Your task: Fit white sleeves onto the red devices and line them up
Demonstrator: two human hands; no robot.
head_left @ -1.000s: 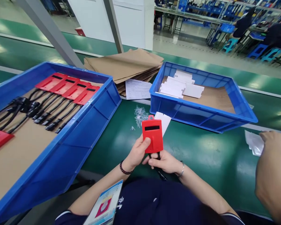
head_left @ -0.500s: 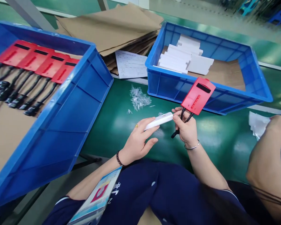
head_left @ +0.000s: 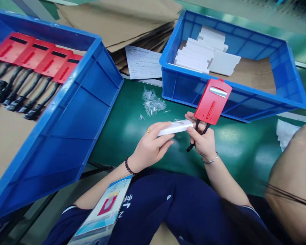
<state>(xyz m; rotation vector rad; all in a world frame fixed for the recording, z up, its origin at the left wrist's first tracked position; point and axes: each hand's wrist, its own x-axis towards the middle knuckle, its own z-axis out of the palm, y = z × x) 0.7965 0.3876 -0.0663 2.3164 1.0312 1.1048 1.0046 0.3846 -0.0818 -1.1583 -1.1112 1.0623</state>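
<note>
My left hand is closed around one end of a slim white plastic case. The thumb and fingertips of my right hand pinch the case's other end. That same hand also holds a red flat device by its black cables, which run between the fingers and hang below. The red device stands tilted above the hand, in front of the right blue bin, with a shiny window near its top. Small clear plastic pieces lie in a heap on the green table beyond my hands.
At left a blue bin holds several red devices with black cables. Another blue bin at back right contains white cases. Brown cardboard sheets and a printed paper lie between them. A co-worker's arm is at right.
My view has shifted slightly. The red device has tilted, so its dark window now shines light. My left thumb has drawn closer to the fingers around the white case.
</note>
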